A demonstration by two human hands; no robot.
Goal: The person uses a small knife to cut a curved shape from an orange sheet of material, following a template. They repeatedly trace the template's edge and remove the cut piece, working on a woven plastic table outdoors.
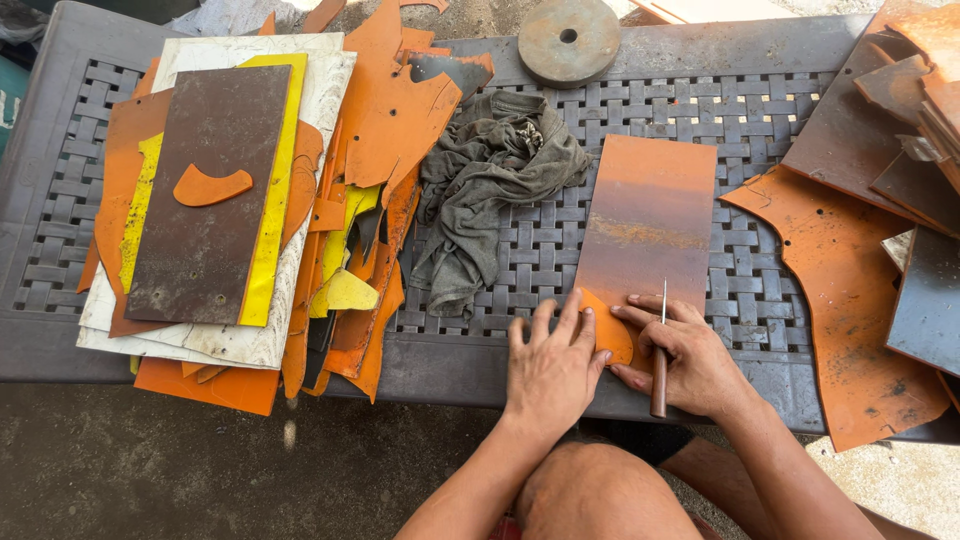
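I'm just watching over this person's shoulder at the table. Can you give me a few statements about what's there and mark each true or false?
1. The right hand holds a thin-bladed tool with a brown handle. True.
2. The left hand presses an orange template onto an orange-brown sheet. True.
3. The grey cloth covers that sheet. False: it lies beside it, to the left.
4. The round metal disc sits by the person's knee. False: it is at the table's far edge.

On the grey woven plastic worktop point(700, 110), a stack of orange, yellow and brown cut sheets point(225, 200) lies at the left. A crumpled grey cloth point(490, 190) sits in the middle, a flat orange-brown rectangular sheet point(648, 215) just right of it. A round metal disc point(569, 38) rests behind them; more rusty-orange sheets point(860, 270) lie far right.
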